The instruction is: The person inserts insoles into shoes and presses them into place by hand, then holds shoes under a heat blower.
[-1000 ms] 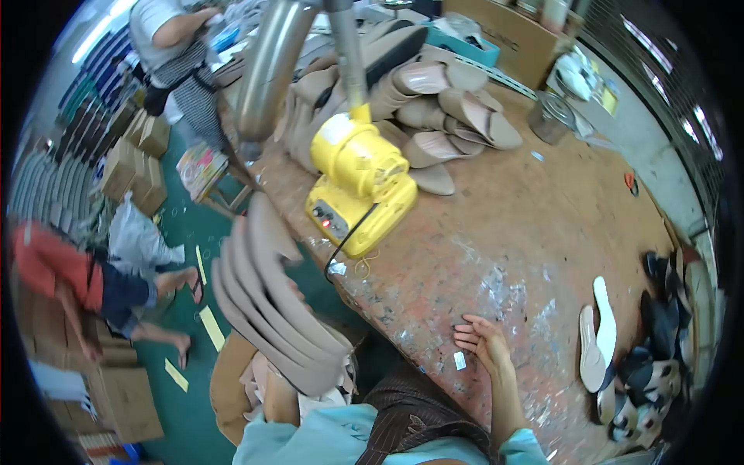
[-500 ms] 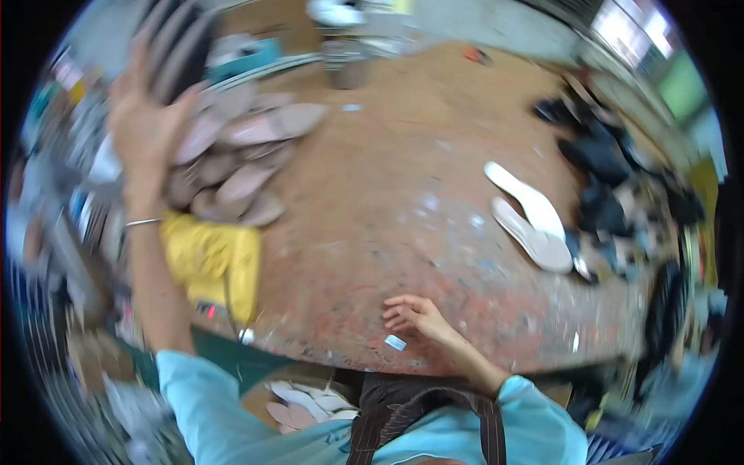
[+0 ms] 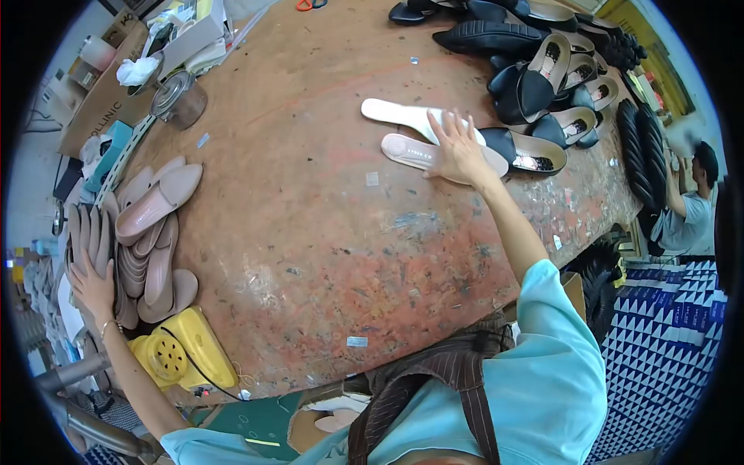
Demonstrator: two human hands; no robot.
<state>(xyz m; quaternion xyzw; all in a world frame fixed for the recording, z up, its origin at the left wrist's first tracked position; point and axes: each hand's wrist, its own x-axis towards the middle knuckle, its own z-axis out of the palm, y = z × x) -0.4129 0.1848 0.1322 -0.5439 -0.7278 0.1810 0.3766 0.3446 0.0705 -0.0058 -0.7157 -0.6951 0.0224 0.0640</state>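
Observation:
My left hand (image 3: 93, 288) lies with spread fingers against a row of grey-beige shoes (image 3: 87, 232) at the left edge of the table. Beside that row is a pile of pinkish-beige flat shoes (image 3: 147, 213). Over on the right, my right hand (image 3: 463, 153) rests, fingers apart, across two insoles. One is a white insole (image 3: 391, 112); the other is a pale pink insole (image 3: 407, 151) with printing at its heel. Parts of both are covered by the hand. A black shoe (image 3: 535, 151) sits just past the fingers.
Several black shoes (image 3: 535, 85) are heaped at the back right. A yellow device (image 3: 198, 349) with a cord stands at the front left. Behind are a metal pot (image 3: 180, 99) and a white box (image 3: 192, 39). Another person (image 3: 690, 198) sits at the far right.
My left hand has come down from its raised position with the dark stack onto the row of shoes. My right hand has reached right and forward onto the insoles. The view has turned right.

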